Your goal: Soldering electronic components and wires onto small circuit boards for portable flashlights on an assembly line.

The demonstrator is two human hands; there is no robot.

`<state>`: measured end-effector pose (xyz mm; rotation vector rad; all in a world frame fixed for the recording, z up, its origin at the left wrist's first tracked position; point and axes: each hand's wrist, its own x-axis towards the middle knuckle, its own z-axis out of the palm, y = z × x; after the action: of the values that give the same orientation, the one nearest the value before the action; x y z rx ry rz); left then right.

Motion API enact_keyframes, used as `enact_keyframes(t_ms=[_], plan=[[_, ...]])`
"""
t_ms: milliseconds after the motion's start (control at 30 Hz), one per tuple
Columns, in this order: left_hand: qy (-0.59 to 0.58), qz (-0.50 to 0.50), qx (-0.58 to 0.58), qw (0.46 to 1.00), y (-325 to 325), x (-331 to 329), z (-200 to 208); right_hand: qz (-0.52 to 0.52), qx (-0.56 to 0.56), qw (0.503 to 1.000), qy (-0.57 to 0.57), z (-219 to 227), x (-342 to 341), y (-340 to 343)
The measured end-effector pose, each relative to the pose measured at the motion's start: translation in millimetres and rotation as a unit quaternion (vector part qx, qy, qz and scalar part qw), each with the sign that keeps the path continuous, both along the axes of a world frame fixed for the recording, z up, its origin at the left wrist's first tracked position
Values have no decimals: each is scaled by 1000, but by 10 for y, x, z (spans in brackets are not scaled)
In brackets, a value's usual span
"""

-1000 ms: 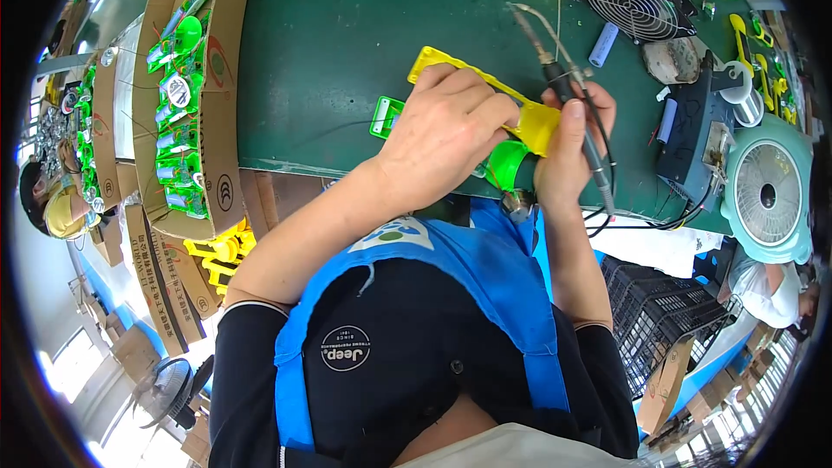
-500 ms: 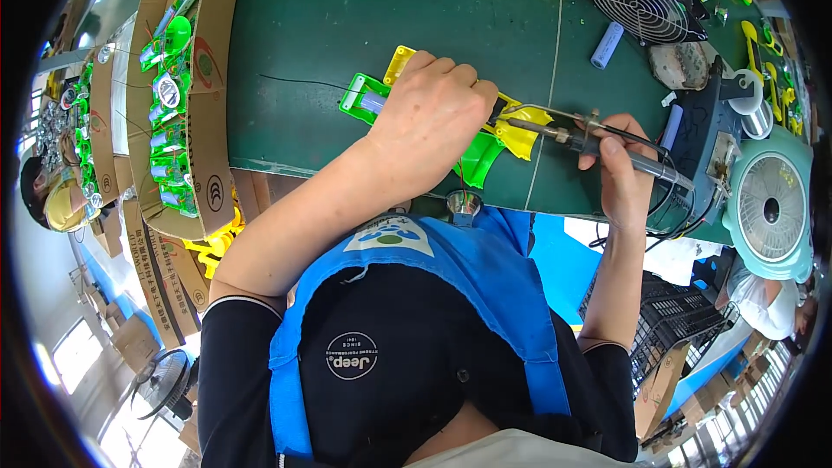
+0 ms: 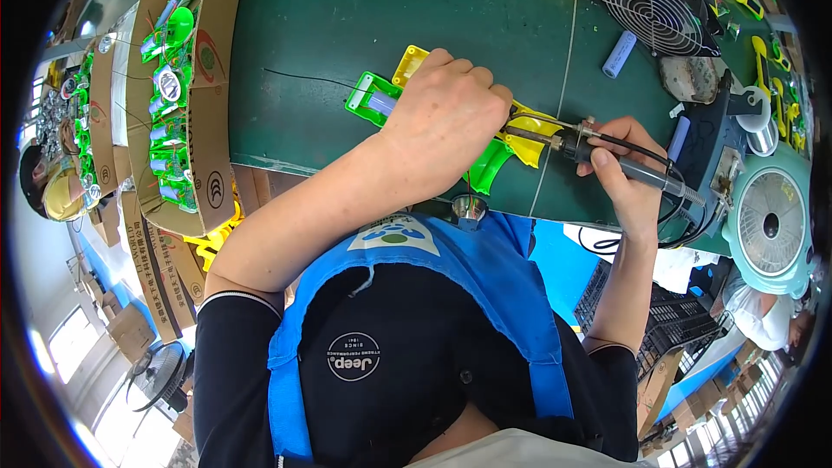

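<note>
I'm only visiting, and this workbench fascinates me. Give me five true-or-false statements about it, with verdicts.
1. The right hand holds a soldering iron. True.
2. The left hand is well away from the green casing. False: it covers part of it.
3. A blue cylindrical cell lies near the black fan. True.
4. The cardboard box on the person's left holds only yellow parts. False: green parts show inside it.
5. The pale green fan stands on the person's left. False: it is on the right.
</note>
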<state>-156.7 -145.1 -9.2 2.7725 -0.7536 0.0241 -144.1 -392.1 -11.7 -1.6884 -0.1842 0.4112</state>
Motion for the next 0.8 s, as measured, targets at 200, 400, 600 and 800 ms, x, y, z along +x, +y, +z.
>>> enact_keyframes(t_ms=[200,400,600,800], plan=[[6,4,-1,1000,-21,6,16,3,-4,1000,-22,-24,-8,-77],[3,11,-1,1000,-26,-7,32,-155,135,974,-94,-243,-348,-131],[11,11,12,1000,-27,2,53,-138,103,968,-184,-308,-474,453],[19,18,15,1000,-57,17,55,-154,87,971,-160,-406,-489,672]])
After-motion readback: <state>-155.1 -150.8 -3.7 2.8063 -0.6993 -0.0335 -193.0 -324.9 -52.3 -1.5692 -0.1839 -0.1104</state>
